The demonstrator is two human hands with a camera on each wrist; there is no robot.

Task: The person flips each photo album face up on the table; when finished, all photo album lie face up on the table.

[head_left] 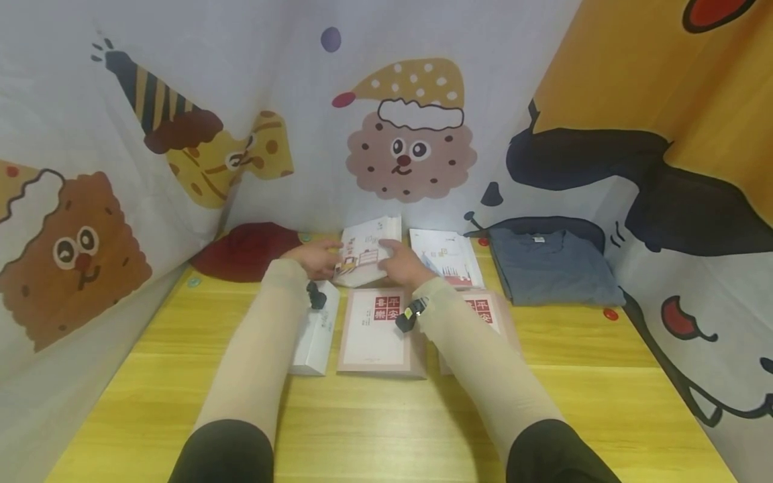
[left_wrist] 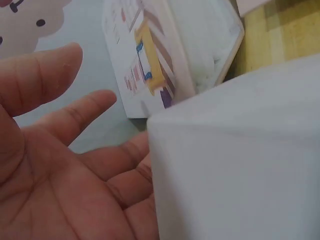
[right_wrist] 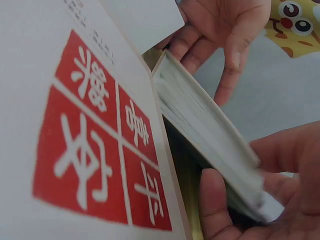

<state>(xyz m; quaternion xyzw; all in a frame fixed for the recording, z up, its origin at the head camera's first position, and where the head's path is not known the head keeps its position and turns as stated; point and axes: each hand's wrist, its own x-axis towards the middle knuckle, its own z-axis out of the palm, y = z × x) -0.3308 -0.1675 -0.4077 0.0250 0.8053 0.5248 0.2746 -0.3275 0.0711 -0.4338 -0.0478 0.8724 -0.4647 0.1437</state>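
Observation:
At the back of the table, a thick white-covered book (head_left: 364,251) with a small coloured picture is tilted up between the two hands. My right hand (head_left: 407,265) grips its right side; in the right wrist view the thumb is on one side of the page block (right_wrist: 210,130) and the fingers are on the other. My left hand (head_left: 317,259) is at the book's left side, its fingers extended beside the cover (left_wrist: 137,60) in the left wrist view. Below the left hand lies a long white box (head_left: 317,335), which hides part of those fingers in the left wrist view.
Two pink-edged booklets with red character squares, one in the middle (head_left: 377,335) and one at right (head_left: 483,312), lie in front. Behind the right one is another white book (head_left: 447,255). A dark red cloth item (head_left: 250,251) lies left, a folded grey-blue shirt (head_left: 555,268) right.

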